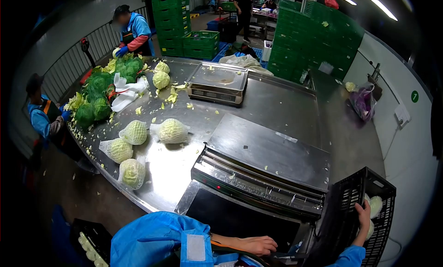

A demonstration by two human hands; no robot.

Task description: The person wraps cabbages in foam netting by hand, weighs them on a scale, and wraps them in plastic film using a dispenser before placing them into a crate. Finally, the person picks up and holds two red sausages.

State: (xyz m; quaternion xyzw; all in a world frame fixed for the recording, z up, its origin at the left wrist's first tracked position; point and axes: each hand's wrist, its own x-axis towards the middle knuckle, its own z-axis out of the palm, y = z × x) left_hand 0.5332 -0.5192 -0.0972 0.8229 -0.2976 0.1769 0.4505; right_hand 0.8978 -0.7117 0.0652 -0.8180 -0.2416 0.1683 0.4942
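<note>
My left hand (259,245) rests at the near edge of the black plate of the wrapping machine (258,175), its fingers loosely curled; whether anything is under them is hidden. At the right, my right hand (363,217) reaches into a black crate (341,202) and lies against pale cabbages (375,206), its fingers wrapped round one. On the steel table (277,115), left of the machine, several cabbages in white foam nets (173,131) lie in a loose group.
A scale (218,82) stands mid-table. Green net bags of cabbages (98,85) and leaf scraps lie at the left, where two co-workers (136,32) stand. Green crates (295,41) are stacked behind. A purple bag (362,103) is at the right wall; another cabbage crate (90,248) sits lower left.
</note>
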